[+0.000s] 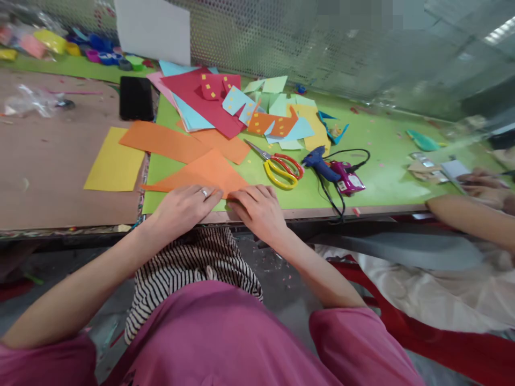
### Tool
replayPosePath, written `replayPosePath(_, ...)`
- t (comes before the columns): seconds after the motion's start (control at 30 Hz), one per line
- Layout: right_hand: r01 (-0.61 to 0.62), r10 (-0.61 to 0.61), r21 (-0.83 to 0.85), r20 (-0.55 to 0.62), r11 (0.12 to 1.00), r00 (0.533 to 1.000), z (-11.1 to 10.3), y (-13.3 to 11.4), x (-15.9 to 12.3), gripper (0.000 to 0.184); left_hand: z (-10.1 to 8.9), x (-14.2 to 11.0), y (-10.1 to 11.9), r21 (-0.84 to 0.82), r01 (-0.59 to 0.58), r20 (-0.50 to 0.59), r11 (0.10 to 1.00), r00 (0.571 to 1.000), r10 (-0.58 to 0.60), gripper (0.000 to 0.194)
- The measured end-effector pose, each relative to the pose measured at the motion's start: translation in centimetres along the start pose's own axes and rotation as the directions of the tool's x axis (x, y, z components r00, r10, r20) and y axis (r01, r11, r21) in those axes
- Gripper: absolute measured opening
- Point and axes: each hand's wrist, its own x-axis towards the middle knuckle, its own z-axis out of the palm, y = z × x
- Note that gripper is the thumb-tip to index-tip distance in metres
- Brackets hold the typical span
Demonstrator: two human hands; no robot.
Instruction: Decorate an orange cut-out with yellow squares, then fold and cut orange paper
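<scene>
A sheet of orange paper (209, 174), folded to a point at the top, lies at the table's near edge. My left hand (185, 206), with a ring on one finger, is closed over the paper's near edge, its fingers together. Close beside it, my right hand (259, 210) has its bent fingers on the paper's near right corner. Both thumbs are mostly hidden. Just beyond my right hand rest scissors (281, 170) with red and yellow handles. Behind the folded sheet are an orange strip (164, 140) and another orange piece (227, 146).
A blue glue gun (319, 162) with a black cord lies beside a purple box (349, 179). Cut coloured papers (213, 104) are piled at the back. Yellow paper (115, 161) and a black phone (135, 98) lie left. Another person's arm (470, 214) reaches in at right.
</scene>
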Motion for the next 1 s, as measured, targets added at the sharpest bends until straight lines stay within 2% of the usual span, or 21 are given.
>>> replayPosePath(0.2, 0.186, -0.199, -0.144, -0.084, 0.972, 0.976, 0.6, 1.0, 1.4, 0.027, 0.0, -0.2, -0.7, -0.067, 0.036, 0.079, 0.997, 0.996, -0.031, 0.027)
replayPosePath(0.33, 0.205, -0.221, -0.125, -0.132, 0.971, 0.966, 0.3, 0.8, 1.3, 0.022, -0.5, -0.6, -0.8, -0.009, 0.031, 0.09, 0.999, 0.996, -0.03, 0.027)
replayPosePath(0.5, 0.243, -0.244, -0.022, -0.106, 0.97, 0.964, -0.2, 0.2, -0.8, 0.025, -1.9, -2.4, 0.9, 0.021, -0.001, 0.019, 1.0, 1.0, 0.001, 0.022)
replayPosePath(0.57, 0.277, -0.277, -0.022, -0.13, 0.961, 0.952, -0.1, 0.1, -1.9, 0.027, -2.1, -3.4, 1.6, -0.019, 0.006, -0.036, 1.0, 0.999, -0.007, 0.026)
replayPosePath(0.67, 0.333, -0.337, -0.054, -0.193, 0.941, 0.921, 0.3, 0.1, -2.9, 0.017, -2.1, -4.6, 2.2, -0.07, -0.007, -0.069, 0.997, 0.998, 0.002, 0.032)
replayPosePath(0.83, 0.32, -0.308, 0.004, -0.253, 0.947, 0.917, 0.2, 0.5, -2.4, 0.005, -2.0, -4.9, 2.2, -0.121, 0.007, -0.042, 0.993, 0.999, -0.012, 0.031)
replayPosePath(1.0, 0.284, -0.301, -0.106, -0.229, 0.953, 0.926, -0.1, 0.7, -1.6, 0.007, -1.8, -3.5, 2.5, -0.059, 0.092, -0.057, 0.994, 0.994, -0.095, 0.014)
